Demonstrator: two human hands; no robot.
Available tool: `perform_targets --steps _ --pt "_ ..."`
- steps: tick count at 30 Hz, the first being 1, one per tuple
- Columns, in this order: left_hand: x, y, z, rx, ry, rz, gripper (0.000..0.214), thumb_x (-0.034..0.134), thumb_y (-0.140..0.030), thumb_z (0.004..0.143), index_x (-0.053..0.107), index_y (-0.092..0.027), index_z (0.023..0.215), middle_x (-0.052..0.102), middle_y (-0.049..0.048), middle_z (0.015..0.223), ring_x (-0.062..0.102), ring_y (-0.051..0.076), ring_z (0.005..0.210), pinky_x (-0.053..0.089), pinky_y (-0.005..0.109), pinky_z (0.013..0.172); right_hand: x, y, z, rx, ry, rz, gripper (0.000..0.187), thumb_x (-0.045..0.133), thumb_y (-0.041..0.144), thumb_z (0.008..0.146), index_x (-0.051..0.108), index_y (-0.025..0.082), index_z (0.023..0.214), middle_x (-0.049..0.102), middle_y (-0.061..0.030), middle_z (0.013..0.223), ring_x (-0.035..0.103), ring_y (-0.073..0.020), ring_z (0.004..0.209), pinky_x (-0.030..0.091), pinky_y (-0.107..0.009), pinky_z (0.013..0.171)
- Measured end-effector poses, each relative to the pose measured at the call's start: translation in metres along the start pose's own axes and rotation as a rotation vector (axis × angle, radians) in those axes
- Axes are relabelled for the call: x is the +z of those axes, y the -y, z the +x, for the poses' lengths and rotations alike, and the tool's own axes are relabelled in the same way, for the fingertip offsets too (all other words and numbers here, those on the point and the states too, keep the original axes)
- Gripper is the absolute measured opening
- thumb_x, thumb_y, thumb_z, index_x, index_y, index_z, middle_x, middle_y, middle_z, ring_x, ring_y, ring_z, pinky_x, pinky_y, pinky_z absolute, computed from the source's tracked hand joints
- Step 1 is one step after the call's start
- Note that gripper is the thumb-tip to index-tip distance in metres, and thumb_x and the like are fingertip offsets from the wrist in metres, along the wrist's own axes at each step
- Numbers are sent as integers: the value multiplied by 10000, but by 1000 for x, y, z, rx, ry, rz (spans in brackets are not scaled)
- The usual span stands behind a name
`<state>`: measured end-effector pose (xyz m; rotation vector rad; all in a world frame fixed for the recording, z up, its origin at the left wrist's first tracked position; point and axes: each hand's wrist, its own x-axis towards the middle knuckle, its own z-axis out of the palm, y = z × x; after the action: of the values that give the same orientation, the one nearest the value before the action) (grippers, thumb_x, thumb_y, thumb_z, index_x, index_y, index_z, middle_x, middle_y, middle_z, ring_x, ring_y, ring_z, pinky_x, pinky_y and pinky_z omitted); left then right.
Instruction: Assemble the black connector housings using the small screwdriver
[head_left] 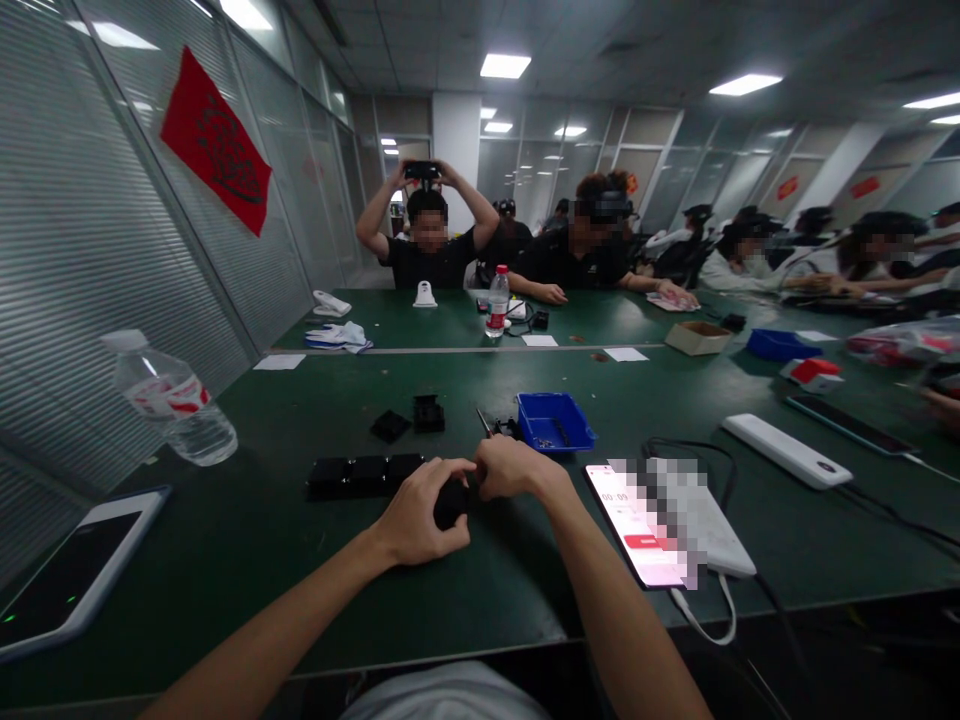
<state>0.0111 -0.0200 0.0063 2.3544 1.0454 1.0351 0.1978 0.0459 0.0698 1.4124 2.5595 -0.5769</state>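
Observation:
My left hand (424, 515) is curled around a small black block-shaped part (451, 503) on the green table. Just right of it, my right hand (514, 468) is closed with its fingers bent down; what they grip, if anything, is hidden. A thin pointed metal tip (484, 422) shows beyond the right knuckles, beside some black pieces (507, 428). Left of my left hand lies a row of black square parts (364, 474). Farther out are a flat black piece (390, 426) and a black open-looking housing (428, 413). A blue tray (556, 447) with small metal bits stands beyond my right hand.
A lit phone (637, 530) and a white power bank (709, 520) with cables lie right of my right arm. Another white power bank (787, 452) is farther right. At left are a water bottle (176, 405) and a tablet-like device (82, 565). People sit across the table.

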Motion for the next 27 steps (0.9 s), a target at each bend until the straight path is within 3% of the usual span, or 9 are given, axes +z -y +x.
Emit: perform_targets --steps 6,9,14,18,22,27 --pt "1 2 -1 16 -30 14 611 648 -148 712 510 -217 1303 635 64 1080 624 247 984 511 402 930 3 -15 8 -187 -112 114 155 703 190 755 810 151 860 770 -64 792 694 -176 719 416 -235 608" --pt "1 1 -1 22 -46 26 576 654 -147 722 523 -217 1278 637 66 1091 621 249 995 508 406 938 6 -25 15 -262 -89 279 179 692 146 765 808 141 901 765 -39 793 691 -164 748 437 -217 645" --pt "-1 -2 2 35 -86 65 524 666 -160 740 536 -220 1244 651 65 1099 612 258 1004 498 423 944 7 -36 20 -349 -55 595 188 786 253 737 803 129 877 767 -33 800 681 -171 758 485 -243 708" --pt "-1 -3 4 40 -121 81 497 675 -161 749 545 -222 1225 651 61 1075 610 257 993 502 409 911 2 -39 13 -366 -40 778 252 847 308 682 800 128 852 754 -32 763 650 -153 692 473 -248 661" --pt "0 -1 2 17 -113 68 504 699 -177 755 553 -228 1235 657 59 1076 620 254 988 508 411 913 -2 -41 8 -380 -47 818 289 877 353 663 806 127 829 714 -19 686 566 -117 598 407 -235 575" --pt "2 1 2 -19 -126 54 486 737 -211 765 563 -230 1218 667 58 1072 638 254 985 516 412 917 1 -40 12 -401 19 810 322 908 361 622 814 132 828 719 -20 704 555 -114 607 382 -231 557"
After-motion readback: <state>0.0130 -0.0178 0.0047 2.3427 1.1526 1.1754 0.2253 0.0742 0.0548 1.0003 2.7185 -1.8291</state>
